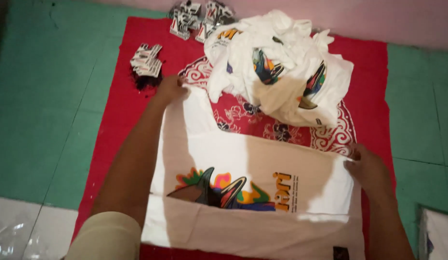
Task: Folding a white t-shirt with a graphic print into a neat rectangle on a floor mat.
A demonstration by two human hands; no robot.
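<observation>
While a heap of unfolded shirts point(277, 67) waits on the red mat point(118, 115), the left hand point(168, 90) and right hand point(366, 166) pinch one white printed shirt point(253, 192), partly folded.

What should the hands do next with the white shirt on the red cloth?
Probably fold the sleeve inward. The left hand rests at the sleeve tip of the white shirt, the right hand pinches the opposite edge, and the shirt lies flat on the red cloth.
</observation>
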